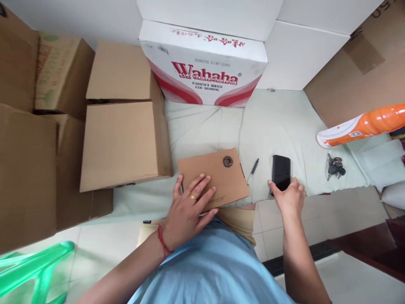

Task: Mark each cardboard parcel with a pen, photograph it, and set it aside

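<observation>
Far left, low: glossy green plastic stool (41,264), partly out of view. Then stacked plain brown cardboard boxes (120,143) on pale green cloth (262,126). Next, left hand (190,202): palm down, fingers spread, resting flat on thin tan cardboard rectangle (228,185), not gripping. Placed by the cloth's near edge, dark ring mark toward far right corner; cannot tell if booklet or slim box. Likely light, fairly stiff, easily creased at corners; best taken by both short sides. Beyond it, white-and-red cardboard carton (205,67), Wahaha lettering. Just right of tan rectangle, slim dark pen (254,166). Then flat black rectangular phone (281,171), lying face up on cloth. Right hand (289,198) over its near end, thumb at left side, fingers curled at right; cannot tell whether firmly gripped. Probably rigid, slick, modest weight, fragile screen; best held across long sides. Farther right, bunch of dark metal keys (336,165) near orange-and-white plastic bottle (367,126).
</observation>
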Motion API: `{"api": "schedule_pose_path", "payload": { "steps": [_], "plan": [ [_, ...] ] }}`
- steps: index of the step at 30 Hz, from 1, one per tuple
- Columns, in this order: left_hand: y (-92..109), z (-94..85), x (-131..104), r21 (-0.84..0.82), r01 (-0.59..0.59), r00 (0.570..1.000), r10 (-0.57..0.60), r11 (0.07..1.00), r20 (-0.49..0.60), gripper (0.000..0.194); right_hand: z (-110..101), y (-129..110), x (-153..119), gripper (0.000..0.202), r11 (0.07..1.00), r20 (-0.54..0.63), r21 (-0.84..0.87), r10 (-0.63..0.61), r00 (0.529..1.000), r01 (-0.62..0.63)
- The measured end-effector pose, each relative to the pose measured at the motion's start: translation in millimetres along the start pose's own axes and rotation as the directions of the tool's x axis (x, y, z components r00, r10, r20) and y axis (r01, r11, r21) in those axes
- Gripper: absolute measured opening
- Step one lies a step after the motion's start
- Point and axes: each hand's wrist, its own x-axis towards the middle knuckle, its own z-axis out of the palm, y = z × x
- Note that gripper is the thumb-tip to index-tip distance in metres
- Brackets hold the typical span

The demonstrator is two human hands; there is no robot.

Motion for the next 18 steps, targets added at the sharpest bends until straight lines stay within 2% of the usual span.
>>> {"api": "schedule_pose_path", "payload": {
  "steps": [3,6,8,13,18],
  "plan": [
    [-1,9.8,17,-0.006,-0.026,1.0,0.026,1.0,0.004,0.036,-6,1,14,0.097,0.998,0.098,0.04,0.053,0.994,-0.057],
    [-6,18.0,23,-0.011,-0.07,0.994,0.069,0.997,-0.082,0.036,-11,7,21,0.099,0.995,0.176,0.064,0.059,0.983,-0.071],
    [-9,22.0,23,-0.01,-0.085,0.988,0.083,0.996,-0.127,0.035,-13,11,21,0.101,0.996,0.182,0.067,0.041,0.982,-0.054],
    [-8,25.4,22,-0.011,-0.081,0.984,0.078,0.997,-0.161,0.036,-20,16,20,0.108,0.992,0.205,0.124,-0.002,0.979,-0.024],
    [-7,27.6,26,-0.015,-0.075,0.982,0.072,0.997,-0.176,0.034,-24,17,15,0.099,0.96,0.23,0.276,-0.016,0.973,-0.05]
  ]
}}
